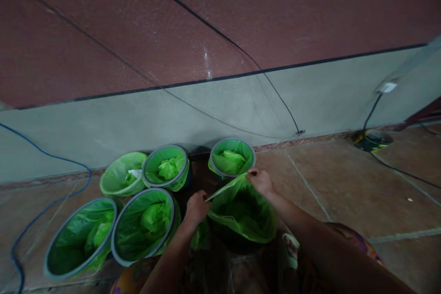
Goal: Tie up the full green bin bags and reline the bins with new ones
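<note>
Bare floor (344, 188) to right of right hand (261, 180): wide free passage, only black cable (399, 170) lying farther right. Straight ahead: lined bin (231, 139) just beyond right hand, very near mouth of green bag (241, 213); wall (241, 101) directly behind bin, no way through. Left of left hand (196, 206): four more bins in tight cluster, front bin (151, 189) just beside wrist, narrow dark gap between. Blue cable (44, 209) loops on floor at far left.
</note>
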### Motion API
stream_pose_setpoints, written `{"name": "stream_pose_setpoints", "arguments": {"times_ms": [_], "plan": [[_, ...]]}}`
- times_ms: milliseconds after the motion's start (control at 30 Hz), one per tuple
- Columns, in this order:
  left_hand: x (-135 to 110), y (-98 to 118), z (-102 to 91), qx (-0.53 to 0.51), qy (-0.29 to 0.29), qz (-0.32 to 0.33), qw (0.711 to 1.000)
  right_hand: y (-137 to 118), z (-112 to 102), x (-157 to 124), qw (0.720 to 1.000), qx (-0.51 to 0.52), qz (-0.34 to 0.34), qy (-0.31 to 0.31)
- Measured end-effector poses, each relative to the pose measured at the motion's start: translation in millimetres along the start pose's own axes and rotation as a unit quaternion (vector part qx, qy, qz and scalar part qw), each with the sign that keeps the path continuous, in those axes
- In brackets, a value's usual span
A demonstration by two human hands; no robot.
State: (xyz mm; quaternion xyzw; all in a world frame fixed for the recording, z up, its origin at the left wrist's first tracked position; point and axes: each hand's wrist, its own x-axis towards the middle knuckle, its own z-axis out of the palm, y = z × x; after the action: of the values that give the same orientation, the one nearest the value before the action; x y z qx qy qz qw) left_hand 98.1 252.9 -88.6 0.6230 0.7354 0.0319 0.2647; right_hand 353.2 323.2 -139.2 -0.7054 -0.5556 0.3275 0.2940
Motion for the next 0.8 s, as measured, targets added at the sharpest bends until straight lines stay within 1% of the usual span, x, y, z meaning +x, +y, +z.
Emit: {"name": "stream_pose_setpoints", "arguments": {"times_ms": [100,167,233,300,400,433,500,567,633,733,800], "plan": [[0,-2,3.6,-0.012,0.002,-0.007,1.000,-4,0,-4,1.000,0.005,0.011,-0.017],[1,-5,6.9,-0.034,-0.010,-0.011,0.999,-12,-1,-11,1.000,-0.005,-0.012,-0.011],[1,-7,10.8,-0.075,-0.025,-0.012,0.997,-22,0,-23,0.998,-0.006,-0.057,-0.034],[2,-9,14.5,-0.122,-0.041,-0.005,0.992,-33,5,-40,0.988,0.000,-0.122,-0.094],[1,-8,18.5,-0.186,-0.071,0.017,0.980,-47,15,-66,0.958,-0.036,-0.221,-0.182],[1,-6,19.2,-0.204,-0.085,0.024,0.975,-51,18,-72,0.947,-0.056,-0.246,-0.199],[0,-3,19.9,-0.236,-0.115,0.038,0.964,-57,24,-79,0.932,-0.087,-0.274,-0.220],[-2,2,19.4,-0.272,-0.138,0.046,0.951,-61,28,-80,0.928,-0.095,-0.281,-0.224],[-5,6,17.4,-0.319,-0.157,0.039,0.934,-62,28,-77,0.932,-0.083,-0.279,-0.218],[-8,9,11.4,-0.395,-0.183,0.000,0.900,-60,24,-71,0.942,-0.034,-0.263,-0.205],[-10,10,6.6,-0.433,-0.187,-0.031,0.881,-56,20,-67,0.949,-0.004,-0.241,-0.205]]}}
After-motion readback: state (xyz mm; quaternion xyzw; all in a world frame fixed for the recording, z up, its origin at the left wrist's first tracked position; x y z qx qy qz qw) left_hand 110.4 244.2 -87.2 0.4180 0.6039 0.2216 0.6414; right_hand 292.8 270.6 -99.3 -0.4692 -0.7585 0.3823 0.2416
